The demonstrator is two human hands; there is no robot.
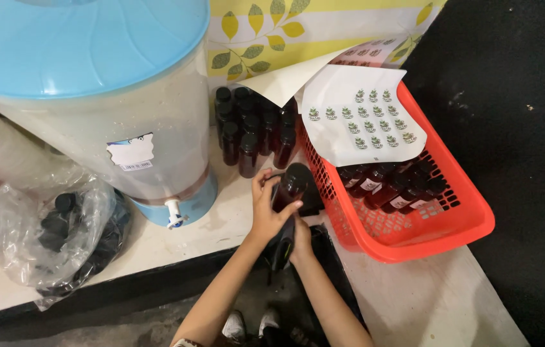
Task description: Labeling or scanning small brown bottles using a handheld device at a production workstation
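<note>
So the dark bottle (290,185) is held just left of the red basket (472,222), tilted, cap end pointing up-right. It's wrapped tight by the left hand (266,209); the right hand (299,239) is tucked below, its grip hidden.

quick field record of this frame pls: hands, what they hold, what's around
left hand: wrapped around a dark capped bottle, tilted
right hand: below the bottle, on a dark object; grip unclear
standing bottles: dark, capped, clustered on the counter behind the hands
red basket: right of hands, holds labelled bottles lying down
sticker sheet: draped over the basket's far end
dispenser: large, blue lid, tap at base, left
plastic bag: clear, black caps inside, far left
</note>
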